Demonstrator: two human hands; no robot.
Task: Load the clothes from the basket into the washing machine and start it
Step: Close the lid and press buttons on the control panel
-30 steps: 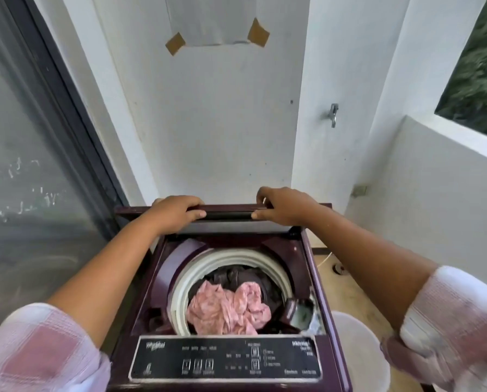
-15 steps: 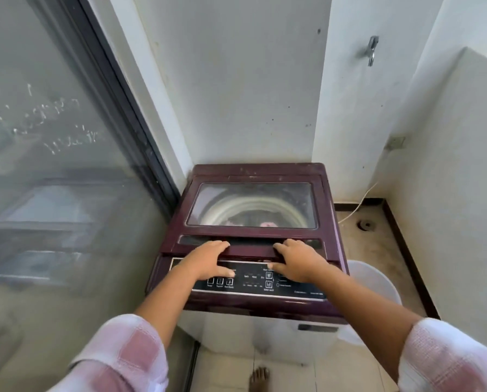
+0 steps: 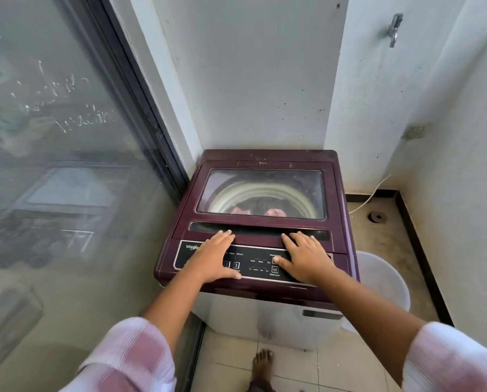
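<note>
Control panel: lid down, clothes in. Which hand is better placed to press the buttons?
Right hand, probably: its thumb tip rests on the control panel by the middle buttons. The left hand lies flat over the panel's left end. Which button starts it, I cannot tell.

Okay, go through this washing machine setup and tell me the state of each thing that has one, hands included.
Lid, shut flat.
Clothes, loaded, pink and dark pieces visible through the lid.
Control panel, no lit indicator that I can make out.
Left hand, open, flat on the panel.
Right hand, open, flat on the panel, thumb by a button.
White tub, on the floor, looks empty.
</note>
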